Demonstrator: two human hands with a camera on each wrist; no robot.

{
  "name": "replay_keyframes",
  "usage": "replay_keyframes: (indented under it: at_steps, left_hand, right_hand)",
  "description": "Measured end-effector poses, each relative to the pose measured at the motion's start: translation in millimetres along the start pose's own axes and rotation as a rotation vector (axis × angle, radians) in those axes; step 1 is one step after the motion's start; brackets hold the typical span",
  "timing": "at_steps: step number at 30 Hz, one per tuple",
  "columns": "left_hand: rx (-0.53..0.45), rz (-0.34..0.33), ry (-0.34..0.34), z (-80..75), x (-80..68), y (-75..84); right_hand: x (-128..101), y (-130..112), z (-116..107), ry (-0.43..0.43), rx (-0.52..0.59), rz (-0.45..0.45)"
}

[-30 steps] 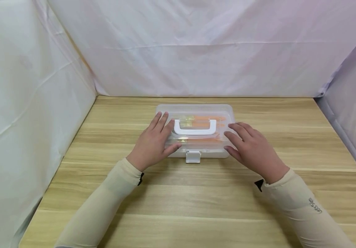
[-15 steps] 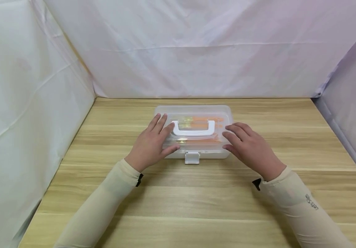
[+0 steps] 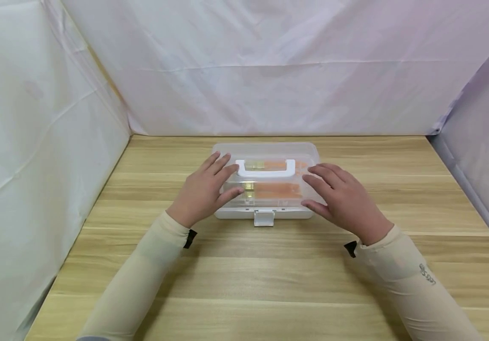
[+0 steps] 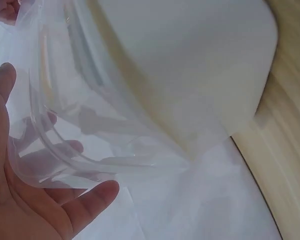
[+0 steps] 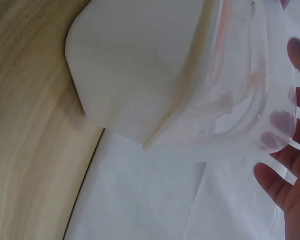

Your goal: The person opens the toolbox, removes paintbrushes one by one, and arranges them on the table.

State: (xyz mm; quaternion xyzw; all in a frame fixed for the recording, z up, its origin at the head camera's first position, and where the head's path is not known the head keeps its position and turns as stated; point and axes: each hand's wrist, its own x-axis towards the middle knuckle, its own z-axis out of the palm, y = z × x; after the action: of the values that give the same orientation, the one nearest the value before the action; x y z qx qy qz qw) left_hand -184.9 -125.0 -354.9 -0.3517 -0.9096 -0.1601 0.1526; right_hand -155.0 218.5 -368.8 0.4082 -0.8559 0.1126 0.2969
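Observation:
A clear plastic storage box stands on the table, its white base (image 3: pixel 227 214) beneath a see-through lid (image 3: pixel 265 150). The lid's front is slightly raised; both wrist views show a wedge-shaped gap narrowing towards the back. My left hand (image 3: pixel 199 192) grips the lid's left end, fingers spread over the top. At the right end, my right hand (image 3: pixel 346 201) holds the lid likewise; fingertips show through the plastic in the right wrist view. A white handle (image 3: pixel 266 174) lies on top. The front latch (image 3: pixel 263 218) hangs loose. Inside lie long orange items (image 3: pixel 278 190) with yellowish ends, their kind unclear.
The wood-grain table (image 3: pixel 253 284) extends in front of and beside the box. White cloth walls (image 3: pixel 270 94) rise behind it and along the left and right sides.
The lid's front has risen from the base, and its handle has tilted up and back. Both hands have moved slightly up with it. The base has stayed about where it was.

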Motion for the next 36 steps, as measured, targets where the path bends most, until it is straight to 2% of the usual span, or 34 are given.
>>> replay_keyframes:
  at_steps: [9,14,18,23,27,32,34,36]
  left_hand:
    - [-0.003,-0.013,0.017,-9.0,10.2,-1.9]
    - [-0.017,-0.030,0.008,-9.1,7.7,0.1]
    - [0.020,0.002,0.022,-10.1,1.5,2.5]
    - [0.064,0.058,0.126,-9.6,-11.2,5.5]
    - [0.062,0.110,0.226,-8.5,-25.9,9.8]
    - [0.048,0.214,0.332,-2.5,-46.3,15.9]
    - [0.049,0.234,0.357,0.1,-54.0,18.2]
    - [0.045,0.230,0.352,2.6,-61.0,20.1]
  right_hand:
    - [3.2,-1.2,3.2,0.021,-0.065,-0.051]
    - [5.6,-0.4,5.0,0.055,-0.077,-0.078]
    - [8.0,-0.8,5.4,0.085,-0.067,-0.098]
    - [11.9,-0.8,5.2,0.121,-0.065,-0.106]
    - [13.5,0.4,3.7,0.104,-0.063,-0.092]
    - [14.6,2.3,2.8,0.076,-0.065,-0.072]
    - [15.3,3.0,2.6,0.069,-0.061,-0.072]
    - [16.2,3.7,2.1,0.066,-0.052,-0.074]
